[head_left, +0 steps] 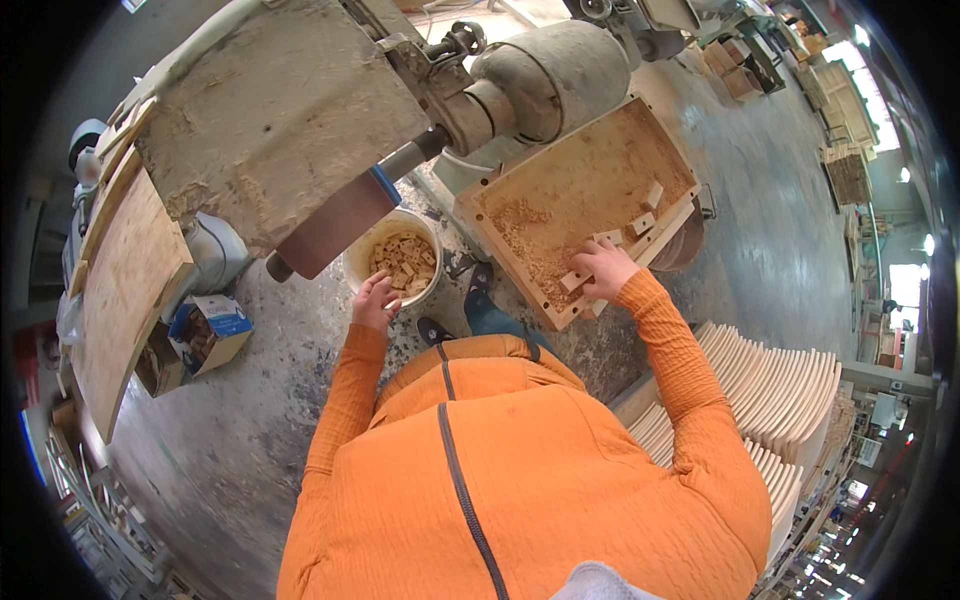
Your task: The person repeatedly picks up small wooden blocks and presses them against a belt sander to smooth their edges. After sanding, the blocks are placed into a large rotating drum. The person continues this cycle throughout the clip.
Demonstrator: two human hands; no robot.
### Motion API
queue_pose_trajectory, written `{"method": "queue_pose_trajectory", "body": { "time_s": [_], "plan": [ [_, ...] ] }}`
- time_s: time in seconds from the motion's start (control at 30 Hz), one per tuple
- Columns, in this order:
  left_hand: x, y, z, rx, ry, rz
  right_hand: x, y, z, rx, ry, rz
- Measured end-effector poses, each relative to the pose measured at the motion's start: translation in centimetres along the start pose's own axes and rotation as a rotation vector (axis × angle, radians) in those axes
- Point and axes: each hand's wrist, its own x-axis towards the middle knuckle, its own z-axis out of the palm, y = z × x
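My right hand [606, 270] is over the shallow wooden tray [572, 152], its fingers closed on a small pale wooden block [575, 281] with a hole in it. More small blocks [643, 223] lie in a row along the tray's right side. My left hand [374, 302] hangs at the near left rim of a white bucket [434, 284], its fingers loosely bent and apart, with nothing seen in them. Many small wooden pieces [404, 262] fill much of the bucket. Just above it runs the brown sanding belt [335, 225] of a machine.
A large motor [550, 80] and a dusty machine panel [280, 110] stand ahead. Sawdust [525, 225] lies in the tray. To the left are a plywood board [130, 290] and a cardboard box [212, 330]. Curved wooden slats [770, 385] are stacked at my right.
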Motion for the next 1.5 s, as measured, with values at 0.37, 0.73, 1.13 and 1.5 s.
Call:
{"method": "queue_pose_trajectory", "body": {
  "time_s": [0.37, 0.73, 1.13, 1.5],
  "plan": [
    [-2.8, 1.0, 5.5, 0.221, -0.341, -0.012, 4.3, -5.2, 0.8, 1.095, 0.235, 0.053],
    [-4.2, 2.2, 4.1, -0.200, -0.142, 0.109, 12.7, -17.4, 2.8, 1.362, 0.036, -0.036],
    [-4.1, 5.1, 2.4, -0.385, -0.109, 0.213, 16.7, -20.3, 1.4, 1.693, -0.236, 0.073],
    [-5.7, 3.8, 2.6, -0.349, -0.093, 0.356, 14.9, -20.2, 0.4, 1.557, -0.077, -0.129]
  ]
}}
